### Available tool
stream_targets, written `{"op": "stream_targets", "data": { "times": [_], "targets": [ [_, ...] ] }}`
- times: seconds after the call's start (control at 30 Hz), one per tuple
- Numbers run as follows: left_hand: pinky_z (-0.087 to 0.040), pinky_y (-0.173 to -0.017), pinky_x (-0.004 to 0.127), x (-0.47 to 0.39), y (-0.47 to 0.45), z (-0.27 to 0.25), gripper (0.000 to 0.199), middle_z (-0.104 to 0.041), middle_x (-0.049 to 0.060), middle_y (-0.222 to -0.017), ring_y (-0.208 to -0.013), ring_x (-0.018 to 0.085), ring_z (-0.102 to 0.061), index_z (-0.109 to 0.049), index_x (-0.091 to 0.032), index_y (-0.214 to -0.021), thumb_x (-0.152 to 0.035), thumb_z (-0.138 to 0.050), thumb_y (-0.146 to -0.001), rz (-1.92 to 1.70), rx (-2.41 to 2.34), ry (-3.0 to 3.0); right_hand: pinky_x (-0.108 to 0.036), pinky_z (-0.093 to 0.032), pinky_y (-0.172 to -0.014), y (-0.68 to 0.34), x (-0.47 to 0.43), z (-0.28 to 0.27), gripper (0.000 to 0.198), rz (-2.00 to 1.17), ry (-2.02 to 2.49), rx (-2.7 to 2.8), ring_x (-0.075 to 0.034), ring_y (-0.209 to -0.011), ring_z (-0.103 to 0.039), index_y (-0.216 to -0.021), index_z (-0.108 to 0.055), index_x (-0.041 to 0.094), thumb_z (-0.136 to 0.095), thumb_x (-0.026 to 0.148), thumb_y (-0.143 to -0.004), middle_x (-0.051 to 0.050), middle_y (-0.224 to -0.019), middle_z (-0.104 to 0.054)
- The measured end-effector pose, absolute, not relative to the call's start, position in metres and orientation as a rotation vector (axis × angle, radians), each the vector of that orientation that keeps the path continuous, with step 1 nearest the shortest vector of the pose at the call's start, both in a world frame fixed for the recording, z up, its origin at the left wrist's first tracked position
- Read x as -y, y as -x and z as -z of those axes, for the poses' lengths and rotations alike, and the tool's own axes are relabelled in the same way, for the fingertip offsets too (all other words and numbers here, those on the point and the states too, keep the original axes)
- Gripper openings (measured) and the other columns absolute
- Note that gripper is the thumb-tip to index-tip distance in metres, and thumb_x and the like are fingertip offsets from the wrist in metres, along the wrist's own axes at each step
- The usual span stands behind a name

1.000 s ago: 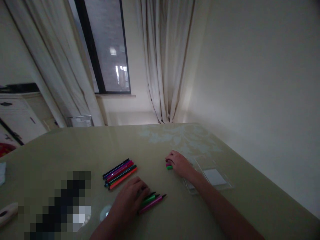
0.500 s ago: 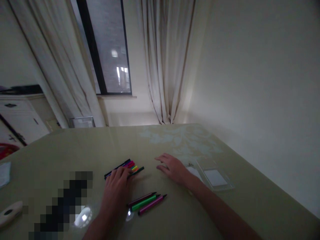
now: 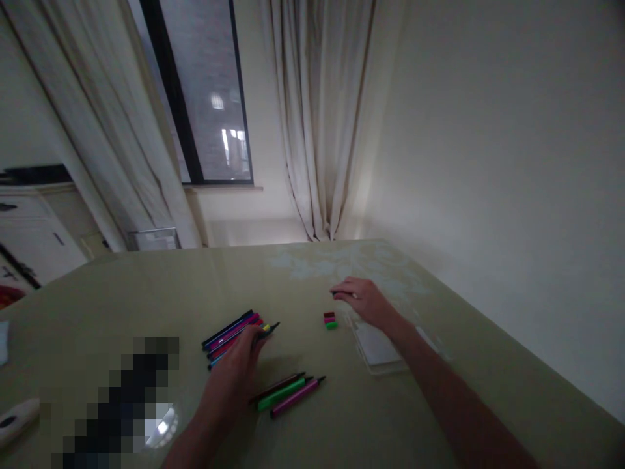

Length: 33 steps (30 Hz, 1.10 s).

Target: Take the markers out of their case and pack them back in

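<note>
My left hand (image 3: 240,358) is closed on a dark marker (image 3: 273,327), whose bare pointed tip sticks out to the right. Beneath and beside that hand lies a row of capped markers (image 3: 227,333) in dark, purple, red and blue. My right hand (image 3: 361,301) pinches a small dark marker cap (image 3: 336,293) above the table. Several loose caps (image 3: 330,320) in dark red, pink and green sit together just below it. Closer to me rest three uncapped markers: a dark one (image 3: 278,388), a green one (image 3: 282,395) and a purple one (image 3: 295,398).
A clear plastic case (image 3: 375,352) with a white insert lies under my right forearm. At the left of the table (image 3: 146,286) are a white object (image 3: 18,420) with a dark spot and a pixelated dark patch. The wall (image 3: 512,195) borders the right side.
My right hand has moved up and right and now holds a dark cap. The marker in my left hand now shows its bare tip. Small loose caps have come into view.
</note>
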State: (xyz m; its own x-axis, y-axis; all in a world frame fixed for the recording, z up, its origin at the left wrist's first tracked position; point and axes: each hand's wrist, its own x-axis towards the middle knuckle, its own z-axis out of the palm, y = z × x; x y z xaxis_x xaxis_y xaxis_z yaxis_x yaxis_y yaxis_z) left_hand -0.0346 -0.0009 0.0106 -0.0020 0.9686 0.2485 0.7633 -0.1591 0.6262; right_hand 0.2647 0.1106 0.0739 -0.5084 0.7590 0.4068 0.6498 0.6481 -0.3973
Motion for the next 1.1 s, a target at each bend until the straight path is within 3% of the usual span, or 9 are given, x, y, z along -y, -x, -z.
{"op": "stream_targets", "data": {
  "times": [0.2,0.4,0.57,0.77,0.87,0.97,1.1],
  "targets": [
    [-0.051,-0.079,0.031,0.007,0.031,-0.012,0.019,-0.071,0.005,-0.099,-0.091,0.022,-0.068,-0.063,-0.024,-0.096,-0.037,-0.050,-0.098,-0.781,-1.561,-2.093,-0.028,-0.047,-0.082,-0.270,-0.112,-0.066,0.014,-0.272,1.294,2.374,-0.019,-0.088,-0.066,-0.097,-0.082,0.018,-0.069,0.017,-0.090,-0.007,-0.098,-0.070],
    [-0.049,-0.074,0.031,0.007,0.033,-0.015,0.029,-0.071,0.004,-0.091,-0.084,0.022,-0.067,-0.070,-0.022,-0.092,-0.043,-0.049,-0.099,-0.576,-1.564,-2.032,-0.026,-0.040,-0.075,-0.245,-0.100,-0.049,0.015,-0.370,1.378,2.633,-0.020,-0.092,-0.064,-0.093,-0.076,0.019,-0.072,0.011,-0.080,-0.004,-0.095,-0.073],
    [-0.050,-0.085,0.039,0.000,0.051,-0.006,0.028,-0.067,0.009,-0.115,-0.100,0.027,-0.066,-0.065,-0.022,-0.107,-0.032,-0.039,-0.101,-0.654,-2.086,-2.050,-0.025,-0.034,-0.067,-0.247,-0.099,-0.044,0.016,-0.366,1.440,2.639,-0.019,-0.086,-0.062,-0.088,-0.073,0.020,-0.072,0.010,-0.075,-0.003,-0.091,-0.072],
    [-0.050,-0.092,0.042,-0.002,0.055,0.003,0.023,-0.067,0.010,-0.107,-0.104,0.029,-0.063,-0.067,-0.022,-0.096,-0.034,-0.048,-0.099,-0.608,-2.047,-2.218,-0.027,-0.036,-0.069,-0.243,-0.095,-0.049,0.012,-0.314,1.478,2.620,-0.021,-0.090,-0.063,-0.091,-0.072,0.018,-0.070,0.011,-0.081,-0.007,-0.097,-0.071],
    [-0.048,-0.094,0.042,-0.002,0.044,-0.001,0.020,-0.069,0.008,-0.107,-0.105,0.028,-0.063,-0.067,-0.024,-0.094,-0.031,-0.049,-0.099,-0.706,-1.910,-2.260,-0.027,-0.040,-0.073,-0.225,-0.082,-0.054,0.015,-0.339,1.375,2.604,-0.021,-0.092,-0.064,-0.104,-0.072,0.019,-0.072,0.024,-0.090,-0.007,-0.106,-0.071],
    [-0.050,-0.085,0.035,0.002,0.029,-0.006,0.021,-0.072,0.005,-0.101,-0.096,0.025,-0.067,-0.064,-0.025,-0.098,-0.035,-0.046,-0.101,-0.783,-1.752,-2.183,-0.027,-0.045,-0.081,-0.200,-0.065,-0.055,0.026,-0.461,1.010,2.627,-0.020,-0.097,-0.066,-0.117,-0.070,0.021,-0.069,0.036,-0.096,-0.007,-0.113,-0.072],
    [-0.049,-0.074,0.029,0.009,0.018,-0.010,0.021,-0.072,0.002,-0.097,-0.085,0.021,-0.069,-0.059,-0.027,-0.103,-0.038,-0.041,-0.102,-0.761,-1.652,-2.071,-0.025,-0.046,-0.082,-0.193,-0.062,-0.060,0.017,-0.476,0.829,2.696,-0.018,-0.092,-0.067,-0.105,-0.076,0.019,-0.060,0.022,-0.101,-0.006,-0.098,-0.075]
  ]
}}
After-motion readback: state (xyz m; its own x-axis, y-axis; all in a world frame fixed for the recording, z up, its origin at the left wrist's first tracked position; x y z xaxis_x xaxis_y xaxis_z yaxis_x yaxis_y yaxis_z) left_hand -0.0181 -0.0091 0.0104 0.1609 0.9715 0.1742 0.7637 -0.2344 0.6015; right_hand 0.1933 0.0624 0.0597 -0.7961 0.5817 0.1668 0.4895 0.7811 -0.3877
